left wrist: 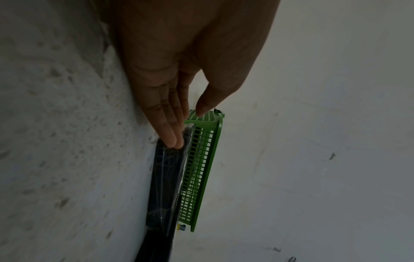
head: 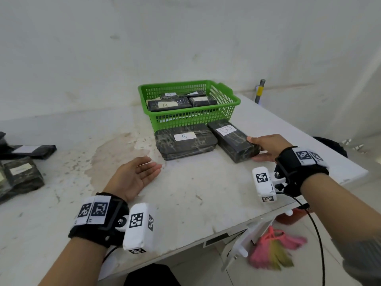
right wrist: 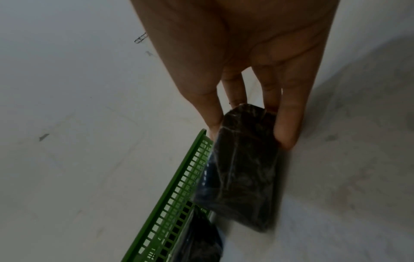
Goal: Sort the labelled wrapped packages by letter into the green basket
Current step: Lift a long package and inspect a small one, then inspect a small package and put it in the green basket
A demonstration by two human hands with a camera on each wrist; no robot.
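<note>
Left hand (head: 132,178): mine, fingers straight, resting on the worktop (head: 195,193), on the near side of the green basket (head: 224,100).
Right hand (head: 266,147): pinches end of wrapped package (head: 233,139), just in front of the basket.
Risk: slick film; end-grip may slip, or I misread the sideways label.
Look: dark, glossy, white label.

Green basket (head: 224,94): one
Packages in the basket (head: 169,104): four
Packages in front of the basket (head: 185,141): two
Packages far left of the basket (head: 22,174): at least two
</note>
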